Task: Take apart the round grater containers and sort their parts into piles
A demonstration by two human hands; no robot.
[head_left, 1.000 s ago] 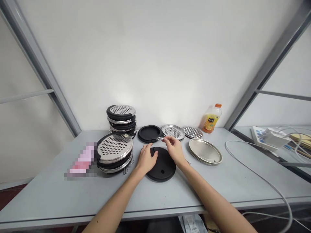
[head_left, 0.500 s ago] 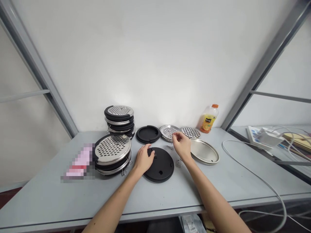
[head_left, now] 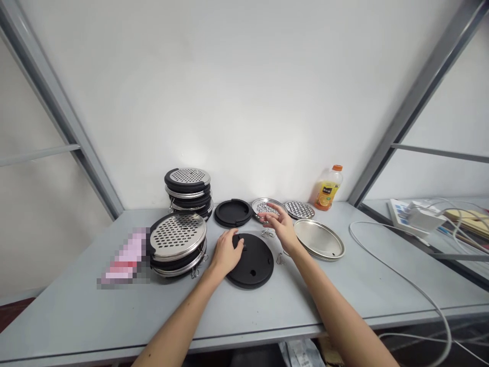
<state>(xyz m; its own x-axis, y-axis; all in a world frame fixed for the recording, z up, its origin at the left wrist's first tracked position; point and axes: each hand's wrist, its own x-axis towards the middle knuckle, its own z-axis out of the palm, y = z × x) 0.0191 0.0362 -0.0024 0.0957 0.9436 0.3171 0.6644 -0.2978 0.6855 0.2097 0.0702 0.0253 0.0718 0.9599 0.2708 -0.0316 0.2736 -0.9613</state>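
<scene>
My left hand (head_left: 228, 253) is at the left rim of a round black plate (head_left: 254, 267), its thumb on the top face and its fingers along the edge. The plate lies flat and has a small hole near its front. Over the table beyond it, my right hand (head_left: 280, 226) hovers with fingers apart and nothing visible between them. Below those fingers are small wire clips (head_left: 268, 233), and another wire clip (head_left: 280, 259) lies right of the black plate. A perforated metal disc (head_left: 263, 205) is partly hidden behind the right hand.
Stacked grater discs with black rims (head_left: 178, 234) stand at left, a second stack (head_left: 189, 176) behind them. Along the back are a black ring tray (head_left: 233, 211), a grater disc (head_left: 300, 209) and a juice bottle (head_left: 329, 188). Plain metal discs (head_left: 321, 238) and a white cable (head_left: 397, 275) lie at right.
My right hand has shifted slightly left, and its fingers have gone from pinched together to spread. The left hand stays at the black plate.
</scene>
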